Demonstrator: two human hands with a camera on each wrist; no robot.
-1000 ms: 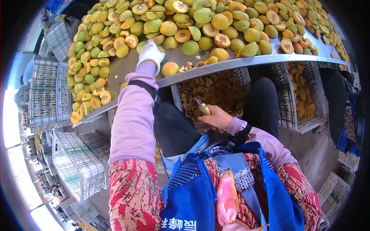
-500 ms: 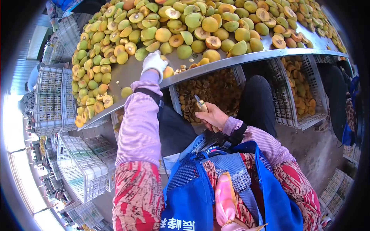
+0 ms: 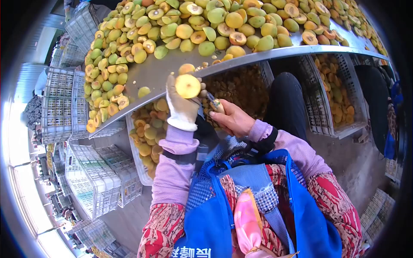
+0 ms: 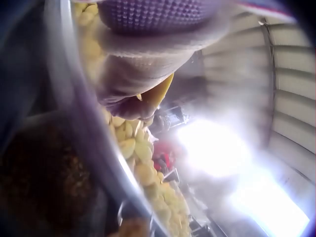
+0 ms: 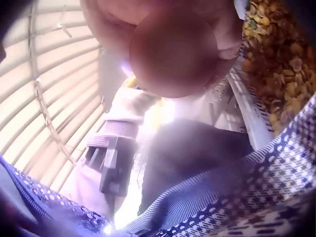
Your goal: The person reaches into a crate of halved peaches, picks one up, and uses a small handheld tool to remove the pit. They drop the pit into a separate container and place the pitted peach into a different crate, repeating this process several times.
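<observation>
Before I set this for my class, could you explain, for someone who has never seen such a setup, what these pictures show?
No machine here, just human hands: a gloved left hand and a bare right hand. The wide picture is taken from the head, looking forward and down; the other two are taken from each wrist. A big pile of fruit, much of it cut open, lies on a metal table. The left hand holds a cut fruit; the right grips a tool with a pale handle.
</observation>
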